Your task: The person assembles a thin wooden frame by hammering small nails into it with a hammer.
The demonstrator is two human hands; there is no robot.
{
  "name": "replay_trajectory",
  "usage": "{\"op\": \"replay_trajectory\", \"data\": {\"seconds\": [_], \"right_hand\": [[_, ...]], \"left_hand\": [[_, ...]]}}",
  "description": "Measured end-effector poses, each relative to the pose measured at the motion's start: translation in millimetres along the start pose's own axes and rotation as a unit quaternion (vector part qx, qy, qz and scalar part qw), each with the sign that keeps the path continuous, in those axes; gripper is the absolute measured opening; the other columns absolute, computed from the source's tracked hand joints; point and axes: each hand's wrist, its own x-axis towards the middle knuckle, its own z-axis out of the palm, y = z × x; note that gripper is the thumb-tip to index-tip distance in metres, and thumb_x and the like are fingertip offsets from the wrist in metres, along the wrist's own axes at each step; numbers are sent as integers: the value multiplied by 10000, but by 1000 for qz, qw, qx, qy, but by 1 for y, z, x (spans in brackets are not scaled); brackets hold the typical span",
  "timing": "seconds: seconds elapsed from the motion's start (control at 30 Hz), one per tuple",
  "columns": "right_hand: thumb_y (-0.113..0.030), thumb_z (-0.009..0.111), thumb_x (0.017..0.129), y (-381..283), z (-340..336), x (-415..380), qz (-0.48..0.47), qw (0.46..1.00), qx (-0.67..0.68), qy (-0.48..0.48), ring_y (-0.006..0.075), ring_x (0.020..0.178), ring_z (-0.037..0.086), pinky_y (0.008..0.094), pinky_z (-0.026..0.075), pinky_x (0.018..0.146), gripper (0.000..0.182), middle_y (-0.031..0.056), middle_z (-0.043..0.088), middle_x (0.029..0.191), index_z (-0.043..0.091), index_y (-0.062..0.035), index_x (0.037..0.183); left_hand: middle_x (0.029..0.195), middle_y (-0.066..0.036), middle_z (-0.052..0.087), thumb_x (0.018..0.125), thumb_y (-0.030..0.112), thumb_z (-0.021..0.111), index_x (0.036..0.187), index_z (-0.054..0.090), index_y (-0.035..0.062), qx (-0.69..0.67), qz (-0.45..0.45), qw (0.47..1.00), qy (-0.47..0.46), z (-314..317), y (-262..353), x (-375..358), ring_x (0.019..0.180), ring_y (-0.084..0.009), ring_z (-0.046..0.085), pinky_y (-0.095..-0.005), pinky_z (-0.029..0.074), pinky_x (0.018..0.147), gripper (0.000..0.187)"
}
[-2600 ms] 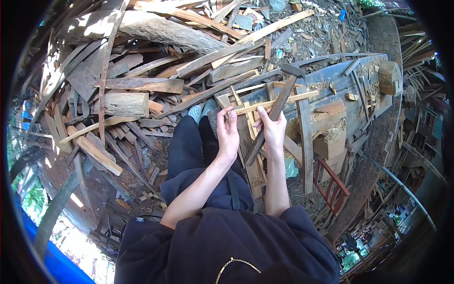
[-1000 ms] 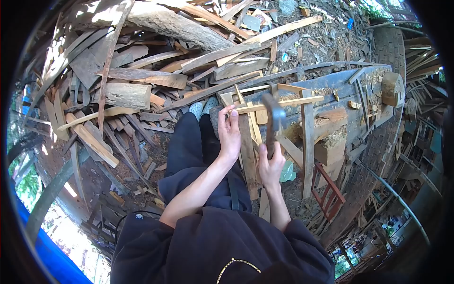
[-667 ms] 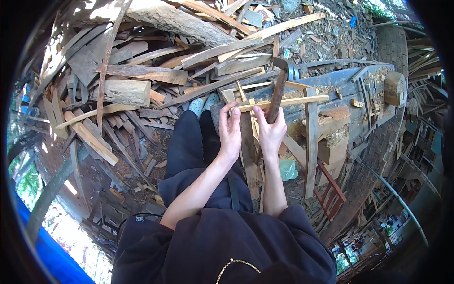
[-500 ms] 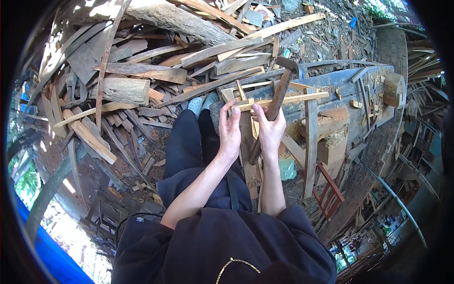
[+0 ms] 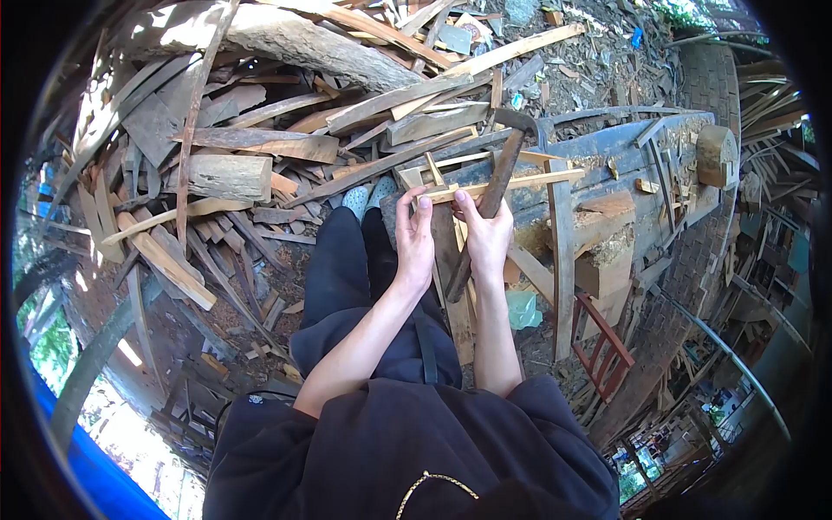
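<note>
My left hand [image 5: 417, 243] pinches the left end of a thin, pale wooden strip [image 5: 542, 178] between thumb and fingertips. A short piece of wood [image 5: 440, 189] lies against the strip at those fingertips. My right hand [image 5: 487, 236] is closed, its thumb on the same strip a little further right. It also holds an adze-like tool [image 5: 501, 178] by its wooden handle. The tool's dark, curved metal head points up and away from me, and the handle's lower end sticks out below my palm. The right fingers are partly hidden behind the handle.
Split boards and offcuts [image 5: 260, 139] are heaped ahead and left, with a thick log [image 5: 321, 48] across the back. Right of my hands lies a long, dark timber surface [image 5: 598, 156] strewn with wood chips. An upright board [image 5: 562, 260] and a red wooden frame [image 5: 604, 347] stand nearer.
The whole view has shifted slightly left. Both hands keep the same grip on the strip and the tool, with hardly any movement relative to each other.
</note>
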Motion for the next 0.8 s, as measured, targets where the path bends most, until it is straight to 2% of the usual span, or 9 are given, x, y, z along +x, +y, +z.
{"op": "replay_trajectory", "data": {"seconds": [0.13, 0.47, 0.5, 0.57, 0.63, 0.67, 0.8], "right_hand": [[-190, 850, 906, -6, -1, 1, 2, 1000, 4, 4, 104, 708, 693, 283, 566, 647, 304, 39, 683, 728, 630, 17, 871], [-213, 859, 895, -5, 0, 2, 2, 1000, -11, 0, 116, 704, 710, 283, 557, 641, 309, 44, 697, 738, 646, 10, 874], [-190, 848, 906, -5, 0, 3, 2, 1000, -29, -7, 131, 732, 720, 292, 591, 673, 290, 45, 691, 772, 651, 23, 923], [-166, 837, 917, -6, -2, 2, 4, 999, -44, -4, 145, 759, 730, 302, 625, 704, 277, 45, 685, 807, 656, 36, 973], [-174, 847, 907, -9, -2, 1, -1, 999, -51, -10, 140, 759, 729, 296, 619, 700, 285, 46, 684, 813, 660, 31, 971], [-226, 856, 894, -1, -2, 3, -22, 999, -48, 8, 120, 692, 702, 295, 556, 647, 297, 66, 736, 763, 673, 8, 909], [-223, 847, 900, -19, -6, -3, 2, 999, -50, 15, 115, 686, 709, 288, 553, 633, 290, 68, 756, 772, 682, 13, 936]], "left_hand": [[1353, -20, 522, 1101, 412, 555, 1369, 541, 103, 13, 2, 1000, -8, 1, 0, 0, 1307, -130, 422, -316, 278, 1166, 409], [1441, -36, 492, 1096, 442, 549, 1405, 526, 113, 31, -7, 999, -12, -3, 3, 3, 1394, -157, 378, -339, 241, 1203, 452], [1444, -41, 491, 1096, 445, 546, 1412, 520, 109, 45, -8, 999, -8, -3, 2, 2, 1395, -158, 376, -339, 236, 1205, 462], [1355, -52, 540, 1104, 384, 557, 1382, 537, 116, 77, 14, 997, 15, -5, -3, 6, 1288, -136, 470, -315, 333, 1126, 387], [1361, -53, 526, 1104, 388, 557, 1378, 542, 115, 66, 12, 998, 1, -11, -11, 10, 1291, -140, 461, -317, 327, 1129, 387], [1366, -54, 512, 1103, 392, 557, 1373, 546, 113, 51, 13, 999, -5, -14, -15, 10, 1295, -144, 452, -319, 321, 1132, 388], [1334, -52, 526, 1098, 418, 558, 1366, 549, 101, 65, 32, 997, -3, -10, -19, 8, 1215, -143, 480, -319, 345, 1101, 415]]}}
